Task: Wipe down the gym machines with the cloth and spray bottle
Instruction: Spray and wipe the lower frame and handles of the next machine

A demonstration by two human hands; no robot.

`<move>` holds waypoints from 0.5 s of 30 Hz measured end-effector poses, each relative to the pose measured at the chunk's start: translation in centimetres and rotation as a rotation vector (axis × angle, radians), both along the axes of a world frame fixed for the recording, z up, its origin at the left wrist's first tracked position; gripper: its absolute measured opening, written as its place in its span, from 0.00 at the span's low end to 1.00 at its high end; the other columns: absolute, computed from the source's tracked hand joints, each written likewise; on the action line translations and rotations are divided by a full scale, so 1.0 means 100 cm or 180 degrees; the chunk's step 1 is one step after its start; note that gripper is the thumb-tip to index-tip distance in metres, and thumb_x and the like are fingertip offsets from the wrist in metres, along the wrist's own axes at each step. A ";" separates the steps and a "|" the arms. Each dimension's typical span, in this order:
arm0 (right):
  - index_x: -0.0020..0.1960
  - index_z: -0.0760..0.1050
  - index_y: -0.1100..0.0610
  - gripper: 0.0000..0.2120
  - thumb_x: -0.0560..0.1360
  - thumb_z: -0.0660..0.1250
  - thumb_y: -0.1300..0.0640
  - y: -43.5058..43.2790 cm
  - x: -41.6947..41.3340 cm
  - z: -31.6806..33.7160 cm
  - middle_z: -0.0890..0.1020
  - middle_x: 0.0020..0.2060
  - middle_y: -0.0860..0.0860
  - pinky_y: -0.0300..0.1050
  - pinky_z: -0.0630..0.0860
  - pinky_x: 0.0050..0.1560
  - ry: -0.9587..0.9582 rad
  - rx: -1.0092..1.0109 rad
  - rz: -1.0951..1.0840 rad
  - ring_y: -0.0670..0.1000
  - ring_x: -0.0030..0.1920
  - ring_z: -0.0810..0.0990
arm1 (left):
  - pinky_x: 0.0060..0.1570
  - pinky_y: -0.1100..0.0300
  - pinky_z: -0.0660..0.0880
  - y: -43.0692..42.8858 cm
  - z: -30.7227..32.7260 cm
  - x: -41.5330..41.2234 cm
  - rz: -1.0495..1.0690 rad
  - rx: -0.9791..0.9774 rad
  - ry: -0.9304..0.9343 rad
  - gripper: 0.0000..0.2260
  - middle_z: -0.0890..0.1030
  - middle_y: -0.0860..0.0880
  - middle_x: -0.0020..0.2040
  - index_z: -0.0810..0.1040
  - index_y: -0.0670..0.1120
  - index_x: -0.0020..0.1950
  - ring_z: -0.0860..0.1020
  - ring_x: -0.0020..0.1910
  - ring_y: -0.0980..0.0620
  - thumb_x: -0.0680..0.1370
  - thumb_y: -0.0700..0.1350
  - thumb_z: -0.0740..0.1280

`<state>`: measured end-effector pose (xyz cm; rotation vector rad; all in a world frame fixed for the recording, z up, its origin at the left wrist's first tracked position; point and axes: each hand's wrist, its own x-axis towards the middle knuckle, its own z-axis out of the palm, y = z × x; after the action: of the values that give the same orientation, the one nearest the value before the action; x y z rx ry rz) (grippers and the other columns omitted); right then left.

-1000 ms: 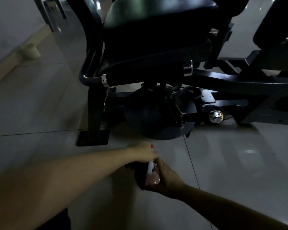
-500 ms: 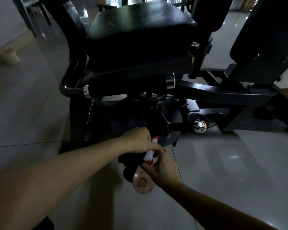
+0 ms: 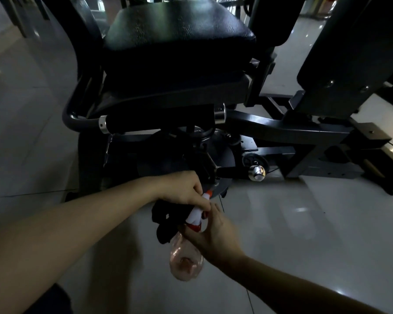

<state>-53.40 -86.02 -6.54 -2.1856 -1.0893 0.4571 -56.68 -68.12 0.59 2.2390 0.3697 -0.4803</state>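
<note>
Nearest you, the spray bottle (image 3: 186, 261) hung low over the pale tiled floor (image 3: 304, 234). Its clear pinkish body was tilted with the base toward you, and its white-and-red sprayer head pointed away at the machine. Your right hand (image 3: 213, 233), on the bottle's right side, grasped it at the neck, fingers curled round just under the sprayer. Just left of that, the black cloth (image 3: 166, 219) hung bunched against the sprayer. Your left hand (image 3: 182, 189) gripped it from above, and its curled fingertips also touched the top of the sprayer head. The two hands were almost touching.

Beyond them stood the black gym machine (image 3: 281, 130), with a round dark plate low at its middle, right behind your left hand. A chrome knob (image 3: 256, 173) stuck out to the right of the plate. Above that ran a padded handle bar (image 3: 161, 121) between two chrome collars, and farther still sat the wide black seat pad (image 3: 179, 41). A second black pad (image 3: 349, 53) stood at the far right.
</note>
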 end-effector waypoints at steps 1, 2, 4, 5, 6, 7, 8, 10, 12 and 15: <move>0.67 0.67 0.46 0.32 0.71 0.69 0.31 -0.009 0.002 0.006 0.76 0.58 0.43 0.36 0.78 0.52 -0.0042 -0.0024 0.0028 0.42 0.52 0.77 | 0.41 0.50 0.76 -0.006 0.005 0.002 -0.0109 -0.0085 -0.0029 0.17 0.85 0.44 0.40 0.86 0.45 0.41 0.81 0.38 0.48 0.72 0.59 0.74; 0.67 0.67 0.46 0.32 0.71 0.68 0.31 -0.019 0.005 0.012 0.76 0.57 0.43 0.33 0.77 0.50 -0.0139 -0.0076 0.0069 0.42 0.51 0.77 | 0.42 0.50 0.79 -0.013 0.010 0.005 -0.0209 -0.0181 -0.0040 0.16 0.85 0.46 0.40 0.86 0.46 0.41 0.83 0.40 0.48 0.73 0.59 0.74; 0.67 0.66 0.47 0.31 0.71 0.67 0.31 -0.037 0.010 0.025 0.74 0.55 0.43 0.31 0.73 0.45 -0.0442 -0.0278 0.0196 0.43 0.48 0.76 | 0.40 0.52 0.80 -0.024 0.017 0.009 -0.0326 -0.0374 -0.0042 0.16 0.86 0.48 0.39 0.87 0.46 0.42 0.83 0.39 0.49 0.73 0.59 0.75; 0.66 0.65 0.47 0.31 0.71 0.66 0.30 -0.045 0.011 0.030 0.73 0.53 0.43 0.32 0.72 0.43 -0.0564 -0.0380 0.0252 0.43 0.46 0.75 | 0.37 0.55 0.78 -0.027 0.018 0.010 -0.0324 -0.0501 -0.0032 0.16 0.85 0.47 0.38 0.86 0.45 0.41 0.82 0.36 0.51 0.73 0.58 0.76; 0.66 0.65 0.47 0.32 0.71 0.66 0.30 -0.050 0.013 0.035 0.71 0.53 0.43 0.33 0.73 0.43 -0.0638 -0.0472 0.0291 0.44 0.45 0.74 | 0.34 0.59 0.76 -0.030 0.018 0.010 -0.0301 -0.0657 -0.0002 0.16 0.84 0.47 0.37 0.85 0.44 0.40 0.81 0.34 0.53 0.72 0.58 0.77; 0.66 0.64 0.47 0.32 0.70 0.66 0.30 -0.054 0.014 0.038 0.71 0.54 0.43 0.34 0.74 0.44 -0.0680 -0.0532 0.0326 0.44 0.45 0.74 | 0.33 0.62 0.74 -0.032 0.018 0.009 -0.0276 -0.0824 0.0038 0.16 0.83 0.47 0.35 0.85 0.44 0.40 0.79 0.33 0.55 0.72 0.57 0.77; 0.66 0.64 0.47 0.32 0.70 0.66 0.31 -0.058 0.016 0.040 0.71 0.54 0.43 0.34 0.75 0.46 -0.0697 -0.0585 0.0355 0.43 0.46 0.74 | 0.33 0.63 0.74 -0.035 0.018 0.009 -0.0281 -0.0985 0.0077 0.15 0.83 0.48 0.35 0.85 0.44 0.40 0.80 0.34 0.55 0.72 0.56 0.77; 0.67 0.65 0.48 0.32 0.69 0.67 0.33 -0.061 0.020 0.045 0.72 0.55 0.42 0.36 0.77 0.48 -0.0717 -0.0615 0.0449 0.43 0.46 0.76 | 0.36 0.64 0.76 -0.037 0.020 0.008 -0.0294 -0.1210 0.0105 0.16 0.85 0.48 0.39 0.85 0.42 0.44 0.82 0.37 0.54 0.73 0.55 0.77; 0.67 0.66 0.48 0.32 0.69 0.66 0.32 -0.065 0.024 0.050 0.72 0.55 0.41 0.37 0.78 0.48 -0.0720 -0.0562 0.0492 0.43 0.46 0.78 | 0.37 0.64 0.76 -0.038 0.024 0.010 -0.0262 -0.1350 0.0093 0.17 0.85 0.48 0.39 0.85 0.42 0.45 0.83 0.38 0.54 0.73 0.56 0.76; 0.64 0.67 0.47 0.31 0.68 0.61 0.31 -0.070 0.032 0.062 0.73 0.52 0.41 0.41 0.79 0.44 -0.0712 -0.0402 0.0472 0.44 0.44 0.78 | 0.37 0.64 0.76 -0.039 0.026 0.012 -0.0158 -0.1513 0.0011 0.16 0.85 0.50 0.38 0.84 0.43 0.44 0.82 0.37 0.54 0.73 0.57 0.74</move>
<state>-50.22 -93.06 -0.35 -2.3178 -1.3834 0.3599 -55.45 -71.99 3.21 1.7887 0.1773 -0.5355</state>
